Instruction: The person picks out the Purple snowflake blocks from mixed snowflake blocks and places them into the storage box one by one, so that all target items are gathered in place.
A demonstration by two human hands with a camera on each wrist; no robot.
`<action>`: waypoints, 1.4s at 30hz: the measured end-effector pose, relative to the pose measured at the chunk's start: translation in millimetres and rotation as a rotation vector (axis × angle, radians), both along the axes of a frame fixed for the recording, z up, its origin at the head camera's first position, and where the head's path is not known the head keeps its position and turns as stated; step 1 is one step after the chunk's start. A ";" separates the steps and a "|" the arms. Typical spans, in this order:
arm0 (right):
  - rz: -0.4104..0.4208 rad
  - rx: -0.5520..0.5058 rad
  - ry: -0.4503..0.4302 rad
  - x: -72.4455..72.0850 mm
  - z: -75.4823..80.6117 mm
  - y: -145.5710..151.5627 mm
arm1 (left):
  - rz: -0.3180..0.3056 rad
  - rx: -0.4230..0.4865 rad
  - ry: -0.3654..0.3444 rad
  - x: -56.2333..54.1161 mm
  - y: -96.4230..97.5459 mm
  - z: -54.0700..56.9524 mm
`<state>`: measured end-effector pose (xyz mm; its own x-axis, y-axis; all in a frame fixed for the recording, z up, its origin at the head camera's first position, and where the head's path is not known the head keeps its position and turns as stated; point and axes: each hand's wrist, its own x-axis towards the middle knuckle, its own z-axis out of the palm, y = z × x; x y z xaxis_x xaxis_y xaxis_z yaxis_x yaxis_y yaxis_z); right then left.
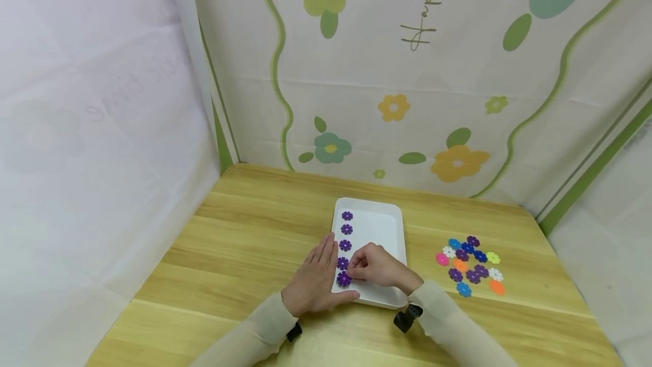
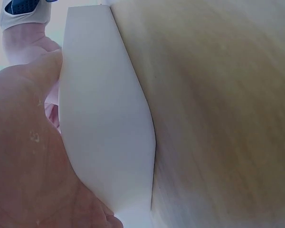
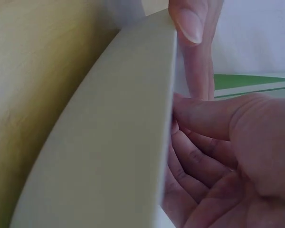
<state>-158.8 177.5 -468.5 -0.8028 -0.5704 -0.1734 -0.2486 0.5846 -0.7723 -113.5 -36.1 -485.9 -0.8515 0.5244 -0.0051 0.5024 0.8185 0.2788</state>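
A white tray [image 1: 378,225] lies on the table, with a column of purple flower-shaped plastic discs [image 1: 345,245] along its left side. My left hand [image 1: 317,279] rests against the tray's left rim, fingers extended, its thumb across the near-left corner. Inside the tray, my right hand [image 1: 374,267] has curled fingers and pinches the edge of the nearest purple disc [image 1: 343,279]. In the left wrist view, the left hand [image 2: 28,142] lies along the tray's outer wall [image 2: 104,109]. The right wrist view shows the right hand [image 3: 237,152] behind the tray wall [image 3: 114,118], which hides its fingertips.
To the tray's right, a loose group of flower-shaped discs [image 1: 460,265] in purple, blue, white, orange, pink and yellow lies on the wooden table [image 1: 244,242]. A flower-printed curtain [image 1: 356,72] hangs behind the table, and white cloth [image 1: 102,157] hangs at the left.
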 end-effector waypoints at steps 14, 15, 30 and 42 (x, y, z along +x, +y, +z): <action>0.019 0.046 0.018 0.3 -8.0 -7.2 | 0.000 0.015 0.030 -0.8 -1.8 -3.8; 0.020 0.049 0.018 0.4 -7.3 -7.5 | 0.001 0.014 0.037 -1.1 -1.8 -6.2; 0.041 0.080 0.105 5.8 14.0 26.4 | 0.005 -0.010 0.008 -0.1 -1.5 0.6; 0.025 0.078 0.132 24.2 30.1 100.9 | -0.002 0.007 -0.008 0.4 -1.4 2.6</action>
<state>-134.6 278.4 -438.5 -0.8074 -0.5793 -0.1117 -0.3602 0.6340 -0.6843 -113.0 -37.4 -483.3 -0.8501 0.5265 -0.0083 0.5020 0.8151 0.2891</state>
